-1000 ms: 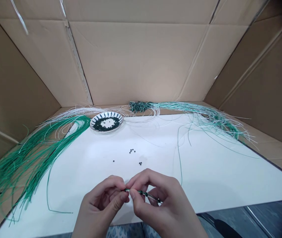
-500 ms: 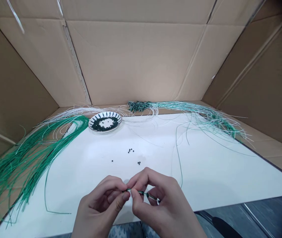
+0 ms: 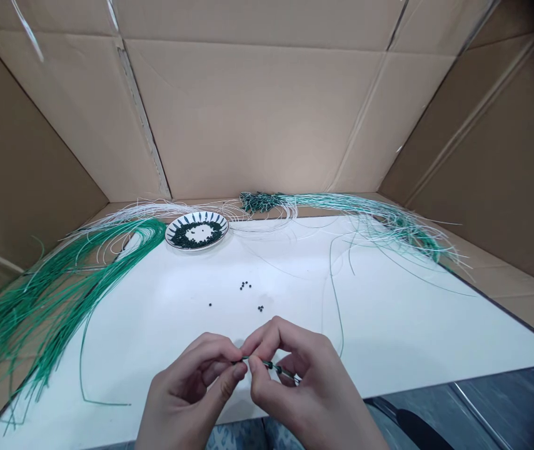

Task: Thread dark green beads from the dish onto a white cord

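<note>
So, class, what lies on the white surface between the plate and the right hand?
In the head view, two small clusters of dark beads lie on the white surface between the plate and the right hand.

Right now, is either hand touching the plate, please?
No, the left hand and right hand pinch a beaded strand, well apart from the plate.

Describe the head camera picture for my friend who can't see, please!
Two hands, left and right, pinch a thin strand with dark bits above a white board. Nearby are loose beads, a striped plate of more beads, and green and white strands, with cardboard behind.
</note>
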### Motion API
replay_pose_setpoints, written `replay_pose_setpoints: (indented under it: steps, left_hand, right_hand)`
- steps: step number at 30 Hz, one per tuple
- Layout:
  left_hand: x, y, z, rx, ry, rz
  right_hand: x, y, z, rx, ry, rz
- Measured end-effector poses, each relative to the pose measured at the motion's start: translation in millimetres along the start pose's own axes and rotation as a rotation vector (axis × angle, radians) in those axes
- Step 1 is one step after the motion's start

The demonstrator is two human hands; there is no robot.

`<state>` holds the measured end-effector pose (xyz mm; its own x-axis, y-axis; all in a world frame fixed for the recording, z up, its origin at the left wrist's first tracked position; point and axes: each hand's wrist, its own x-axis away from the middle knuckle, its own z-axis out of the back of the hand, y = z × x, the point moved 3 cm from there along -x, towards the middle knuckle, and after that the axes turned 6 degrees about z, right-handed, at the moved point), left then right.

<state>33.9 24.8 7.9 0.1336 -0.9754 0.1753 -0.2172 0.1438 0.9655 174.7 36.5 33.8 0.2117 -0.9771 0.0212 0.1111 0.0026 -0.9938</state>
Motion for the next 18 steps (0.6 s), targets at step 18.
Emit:
replay_pose_setpoints:
  steps: [18]
  left_hand:
    - [0.3,-1.3,2.2,0.019,0.012,0.087]
  right_hand:
    - [2.2,-0.2,2.4,-0.006,-0.004,0.028]
